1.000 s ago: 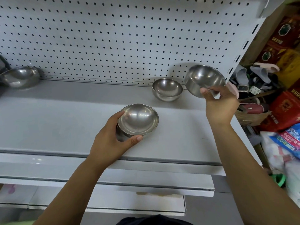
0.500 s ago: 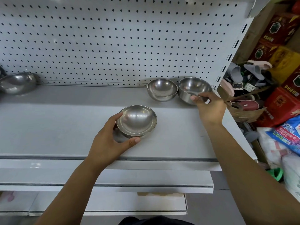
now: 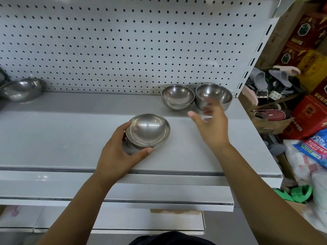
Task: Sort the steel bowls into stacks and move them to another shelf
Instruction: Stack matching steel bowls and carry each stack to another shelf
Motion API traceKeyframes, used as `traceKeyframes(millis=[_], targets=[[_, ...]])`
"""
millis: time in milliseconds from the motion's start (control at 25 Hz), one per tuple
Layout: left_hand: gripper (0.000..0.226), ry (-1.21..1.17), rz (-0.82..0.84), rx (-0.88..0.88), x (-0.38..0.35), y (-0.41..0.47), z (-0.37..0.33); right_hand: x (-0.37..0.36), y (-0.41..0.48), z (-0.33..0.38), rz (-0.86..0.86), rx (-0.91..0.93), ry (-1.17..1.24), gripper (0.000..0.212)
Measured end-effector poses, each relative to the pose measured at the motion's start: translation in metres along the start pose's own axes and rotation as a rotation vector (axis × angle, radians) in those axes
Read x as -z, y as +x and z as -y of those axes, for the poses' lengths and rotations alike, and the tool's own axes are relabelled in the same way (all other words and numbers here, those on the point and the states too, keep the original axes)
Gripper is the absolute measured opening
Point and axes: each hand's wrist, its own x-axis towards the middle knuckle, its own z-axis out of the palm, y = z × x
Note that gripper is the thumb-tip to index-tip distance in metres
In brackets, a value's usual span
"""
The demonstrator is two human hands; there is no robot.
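We've got left hand (image 3: 116, 154) gripping shallow steel bowl (image 3: 147, 132) by rim, mid-shelf (image 3: 53, 138); right hand (image 3: 212, 124) open, empty. Bowl prob light, stiff, slick: pinch rim.

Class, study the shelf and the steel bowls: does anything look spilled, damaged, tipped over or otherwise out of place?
Nothing stands out. The two bowls at the back right sit upright side by side, the left hand grips an upright stack of bowls, and the right hand is open and blurred. A larger bowl sits far left. No spills or dents show.
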Motion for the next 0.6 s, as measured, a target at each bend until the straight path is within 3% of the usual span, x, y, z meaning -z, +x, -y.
traceKeyframes(millis=[120, 240, 400, 600], targets=[[0.095, 0.033, -0.047, 0.0, -0.001, -0.005, -0.002, -0.017, 0.008, 0.006, 0.268, 0.033, -0.067, 0.074], [0.095, 0.048, -0.069, 0.009, -0.002, -0.006, -0.005, -0.029, 0.019, 0.004, 0.393, 0.059, -0.222, 0.076], [0.094, 0.057, -0.081, 0.023, -0.003, -0.006, -0.005, -0.046, 0.032, -0.001, 0.348, 0.06, -0.262, 0.067], [0.095, 0.05, -0.097, 0.048, -0.002, -0.003, -0.005, -0.058, 0.041, -0.01, 0.196, 0.101, -0.16, 0.031]])
